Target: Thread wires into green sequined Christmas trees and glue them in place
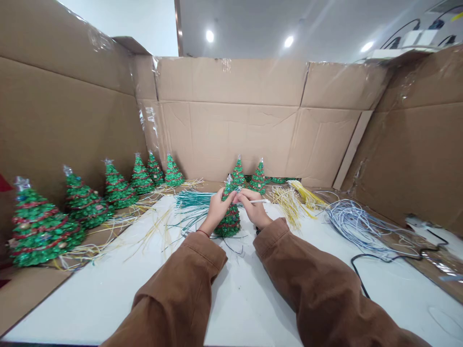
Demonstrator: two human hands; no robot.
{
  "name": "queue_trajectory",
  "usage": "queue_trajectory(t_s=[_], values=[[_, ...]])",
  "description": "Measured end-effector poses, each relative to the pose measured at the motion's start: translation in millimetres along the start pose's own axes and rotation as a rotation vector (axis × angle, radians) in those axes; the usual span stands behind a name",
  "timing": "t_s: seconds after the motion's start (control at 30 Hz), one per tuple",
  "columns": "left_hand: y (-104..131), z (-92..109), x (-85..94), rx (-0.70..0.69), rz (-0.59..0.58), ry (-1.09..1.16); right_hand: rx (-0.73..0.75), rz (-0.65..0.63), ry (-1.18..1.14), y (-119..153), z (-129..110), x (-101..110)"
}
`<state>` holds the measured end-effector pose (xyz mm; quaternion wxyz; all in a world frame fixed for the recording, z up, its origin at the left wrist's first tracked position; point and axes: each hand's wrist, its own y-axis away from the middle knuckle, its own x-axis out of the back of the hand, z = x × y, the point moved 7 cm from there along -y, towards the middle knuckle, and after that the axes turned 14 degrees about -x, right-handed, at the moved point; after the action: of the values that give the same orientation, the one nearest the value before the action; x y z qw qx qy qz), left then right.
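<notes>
A small green Christmas tree (227, 226) with a clear star top stands upright on the white table, between and behind my hands. My left hand (218, 210) is closed in a pinch in front of its upper part; what its fingertips hold is too small to make out. My right hand (254, 208) is closed too, around a thin white pen-like stick (263, 201) that sticks out to the right. The fingertips of both hands meet near the tree's upper part. Thin dark wires stick out around the tree's base.
Several similar trees (45, 226) line the left side; two more (258, 177) stand at the back. Green wires (191, 199), yellow wires (307, 195) and a pale blue wire coil (349, 224) lie around. A black cable (383, 259) runs along the right. Cardboard walls (231, 130) enclose the table.
</notes>
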<state>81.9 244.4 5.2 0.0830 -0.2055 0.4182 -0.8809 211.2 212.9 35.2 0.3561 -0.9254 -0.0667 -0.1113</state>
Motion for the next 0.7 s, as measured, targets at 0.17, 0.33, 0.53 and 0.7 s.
queue_trajectory(t_s=[0.17, 0.33, 0.53, 0.7], values=[[0.2, -0.1, -0.1, 0.0, -0.001, 0.001, 0.003, 0.005, -0.006, 0.0, 0.1, -0.6], [-0.1, -0.6, -0.5, 0.0, -0.001, 0.001, 0.004, 0.002, -0.007, 0.1, -1.4, -0.8], [0.1, -0.4, -0.6, 0.005, -0.004, 0.004, 0.004, 0.002, -0.003, 0.3, -1.9, -0.1], [-0.1, -0.6, -0.4, 0.009, -0.002, 0.002, 0.006, -0.002, -0.001, 0.1, -2.5, -0.2]])
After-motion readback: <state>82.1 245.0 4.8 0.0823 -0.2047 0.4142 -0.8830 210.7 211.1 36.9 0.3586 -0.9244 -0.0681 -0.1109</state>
